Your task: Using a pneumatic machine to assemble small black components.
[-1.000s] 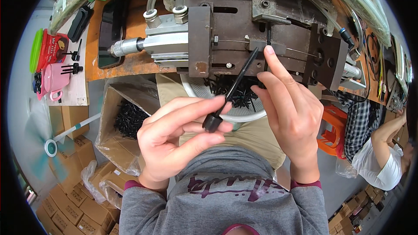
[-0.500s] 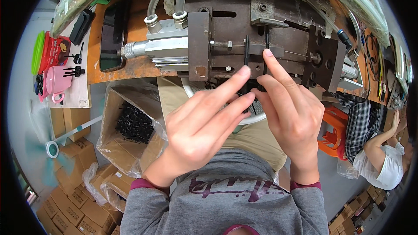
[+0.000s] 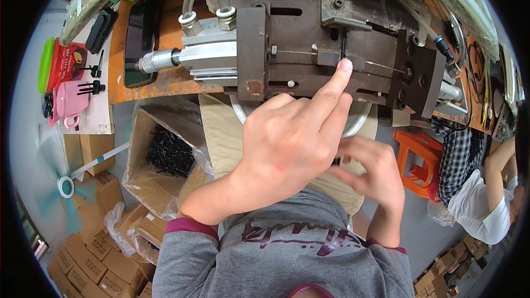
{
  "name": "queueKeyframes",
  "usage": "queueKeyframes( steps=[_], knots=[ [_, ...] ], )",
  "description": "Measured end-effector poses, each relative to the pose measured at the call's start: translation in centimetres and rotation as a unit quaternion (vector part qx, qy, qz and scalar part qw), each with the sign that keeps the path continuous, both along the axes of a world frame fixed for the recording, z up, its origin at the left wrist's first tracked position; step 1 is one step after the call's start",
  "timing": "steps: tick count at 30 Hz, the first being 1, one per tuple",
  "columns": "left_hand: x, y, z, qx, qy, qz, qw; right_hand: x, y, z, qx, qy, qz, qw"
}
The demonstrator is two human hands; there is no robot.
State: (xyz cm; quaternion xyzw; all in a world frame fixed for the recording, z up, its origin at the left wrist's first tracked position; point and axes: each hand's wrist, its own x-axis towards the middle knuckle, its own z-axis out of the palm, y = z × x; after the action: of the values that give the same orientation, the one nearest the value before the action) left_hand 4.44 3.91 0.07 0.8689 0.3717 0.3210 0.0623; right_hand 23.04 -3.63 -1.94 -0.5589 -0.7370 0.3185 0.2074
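Observation:
With its index finger stretched along a thin black rod [image 3: 343,44], my left hand [image 3: 292,138] reaches over the dark metal fixture [image 3: 298,33]. The fingertip rests on the rod, whose far end lies under a small metal bracket [image 3: 345,23]; its near end is hidden by the hand. The other fingers curl below, and the thumb is out of sight. Lower and to the right, my right hand [image 3: 378,168] is smeared by motion over my lap. A dark bit shows at its fingertips, too blurred to name. A thin metal pin [image 3: 381,67] runs crosswise at the fixture's right.
Air cylinders [image 3: 207,58] with clear hoses flank the fixture. A phone [image 3: 141,44] lies at left, near a pink cup [image 3: 73,99]. An open carton [image 3: 160,182] of black parts stands left of my lap. An orange stool [image 3: 418,160] and another person [image 3: 483,209] are at right.
My left hand has moved right, its index finger now on the rod in the fixture. The right hand has left the fixture and drawn down toward my lap. The second black rod is gone from view.

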Motion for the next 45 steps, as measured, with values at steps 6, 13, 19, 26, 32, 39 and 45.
queueKeyframes(
  steps=[6, 13, 19, 26, 32, 39, 45],
  knots=[
    [-0.1, 0.3, -0.6, 0.022, -0.004, -0.012, 1.000, 1.2, 0.7, -11.1, -0.098, -0.207, -0.062, 0.972],
    [-0.3, 0.2, -0.7, -0.027, -0.031, -0.015, 0.999, -3.2, 2.0, -17.9, 0.054, -0.132, -0.085, 0.986],
    [-3.6, -2.4, 1.0, -0.201, -0.032, -0.108, 0.973, -4.9, 1.7, -24.6, 0.131, -0.176, -0.050, 0.974],
    [-8.3, -5.5, -8.4, -0.396, 0.089, -0.044, 0.913, -2.1, 1.2, -16.5, -0.225, 0.170, -0.169, 0.944],
    [-6.3, -5.8, -9.9, -0.293, -0.043, -0.028, 0.955, -1.4, -1.5, -9.7, -0.353, 0.444, -0.190, 0.801],
    [-4.9, -7.2, -6.5, -0.262, -0.148, -0.115, 0.947, -3.1, -2.7, -5.9, -0.347, 0.537, -0.160, 0.752],
    [-5.3, -7.3, -4.8, -0.280, -0.172, -0.134, 0.935, -3.0, -2.5, -4.2, -0.310, 0.566, -0.170, 0.745]
  ],
)
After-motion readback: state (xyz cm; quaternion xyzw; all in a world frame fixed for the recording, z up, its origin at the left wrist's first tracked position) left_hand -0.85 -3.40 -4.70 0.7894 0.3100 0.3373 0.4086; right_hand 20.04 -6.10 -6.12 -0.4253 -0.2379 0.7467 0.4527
